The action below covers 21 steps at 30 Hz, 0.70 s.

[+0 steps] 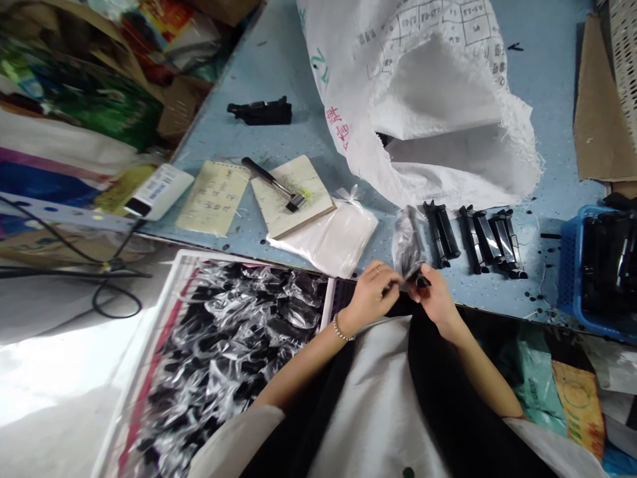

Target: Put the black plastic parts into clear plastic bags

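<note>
One bagged piece (409, 242): sits in the grip itself, black inside clear film, pointing away over the blue table (303, 126); shows a dark end at the fingers, so probably nearly done rather than finished.
Right hand (435, 295): closed on the near end of the bagged piece.
Left hand (377, 292): just beside, with fingers curled together at the film; cannot tell whether pinching or only touching it.
White crate (327, 307): stands left of and below the grip, full of wrapped pieces (259, 318); reads as the finished share, already sizeable.
Loose pieces (442, 232): lie bare just right of and beyond the grip, in small groups; seem left to do.
Blue basket (571, 265): sits well right of the grip, holding more black pieces (610, 265), apparently unwrapped; likely left too.
Stack of clear bags (343, 236): lies left of and beyond the grip, partly under a pad (293, 192).
Lone black piece (261, 111): lies farther out that way, bare.
White sack (338, 99): gapes beyond the grip; hides most of its contents.
</note>
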Tool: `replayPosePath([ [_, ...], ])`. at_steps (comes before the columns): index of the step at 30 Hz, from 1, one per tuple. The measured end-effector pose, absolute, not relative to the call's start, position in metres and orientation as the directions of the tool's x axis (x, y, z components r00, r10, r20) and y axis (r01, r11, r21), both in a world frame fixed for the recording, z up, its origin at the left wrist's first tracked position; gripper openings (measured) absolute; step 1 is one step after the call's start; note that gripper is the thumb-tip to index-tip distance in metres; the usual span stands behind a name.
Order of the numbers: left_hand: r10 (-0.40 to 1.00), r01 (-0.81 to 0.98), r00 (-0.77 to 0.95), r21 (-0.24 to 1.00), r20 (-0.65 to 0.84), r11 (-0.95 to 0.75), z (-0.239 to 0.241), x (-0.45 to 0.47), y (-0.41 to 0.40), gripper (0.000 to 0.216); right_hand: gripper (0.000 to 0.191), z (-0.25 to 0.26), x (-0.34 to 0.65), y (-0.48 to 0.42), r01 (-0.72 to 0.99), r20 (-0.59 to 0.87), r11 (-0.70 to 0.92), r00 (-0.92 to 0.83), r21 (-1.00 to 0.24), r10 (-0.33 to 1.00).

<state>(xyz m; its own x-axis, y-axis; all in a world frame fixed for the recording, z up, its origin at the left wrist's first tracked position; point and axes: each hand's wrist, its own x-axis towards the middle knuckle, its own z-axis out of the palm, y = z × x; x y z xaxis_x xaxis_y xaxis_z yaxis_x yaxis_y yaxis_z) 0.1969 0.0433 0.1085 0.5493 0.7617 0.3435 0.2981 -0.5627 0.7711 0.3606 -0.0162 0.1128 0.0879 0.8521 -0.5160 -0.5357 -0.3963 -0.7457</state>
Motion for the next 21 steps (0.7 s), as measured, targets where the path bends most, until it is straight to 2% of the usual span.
replayPosePath([
  [2,0.728,0.206,0.589,0.806,0.351,-0.556,0.113,0.201,0.037,0.016,0.047,0.109,0.359,-0.017,-0.351,-0.471,-0.378,0.236,-0.857,0.850],
  [4,0.759,0.216,0.551,0.820,0.346,-0.530,0.110,0.205,0.033,0.012,0.056,0.105,0.358,-0.018,-0.216,-0.420,-0.368,0.292,-0.904,0.859],
  [7,0.826,0.296,0.483,0.833,0.291,-0.467,0.092,0.210,0.031,0.044,0.054,0.099,0.357,-0.017,-0.090,-0.364,-0.353,0.279,-0.931,0.889],
  [9,0.862,0.327,0.438,0.847,0.256,-0.418,0.080,0.212,0.032,0.046,0.042,0.097,0.358,-0.015,0.016,-0.329,-0.340,0.213,-0.940,0.920],
  [11,0.892,0.381,0.373,0.835,0.254,-0.397,0.071,0.211,0.033,0.053,0.035,0.095,0.361,-0.011,0.166,-0.268,-0.300,0.191,-0.939,0.944],
  [14,0.896,0.532,0.343,0.729,0.281,-0.432,0.070,0.206,0.039,0.085,0.022,0.092,0.368,-0.003,0.411,-0.073,-0.230,0.364,-0.882,0.929],
  [16,0.874,0.595,0.414,0.650,0.255,-0.472,0.074,0.204,0.047,0.101,0.039,0.088,0.373,0.004,0.555,0.080,-0.197,0.435,-0.808,0.897],
  [18,0.835,0.595,0.513,0.619,0.199,-0.512,0.080,0.204,0.055,0.096,0.041,0.084,0.376,0.008,0.655,0.160,-0.147,0.385,-0.741,0.909],
  [21,0.792,0.539,0.601,0.676,0.110,-0.502,0.088,0.207,0.063,0.078,0.022,0.083,0.376,0.007,0.695,0.201,-0.031,0.250,-0.718,0.947],
])
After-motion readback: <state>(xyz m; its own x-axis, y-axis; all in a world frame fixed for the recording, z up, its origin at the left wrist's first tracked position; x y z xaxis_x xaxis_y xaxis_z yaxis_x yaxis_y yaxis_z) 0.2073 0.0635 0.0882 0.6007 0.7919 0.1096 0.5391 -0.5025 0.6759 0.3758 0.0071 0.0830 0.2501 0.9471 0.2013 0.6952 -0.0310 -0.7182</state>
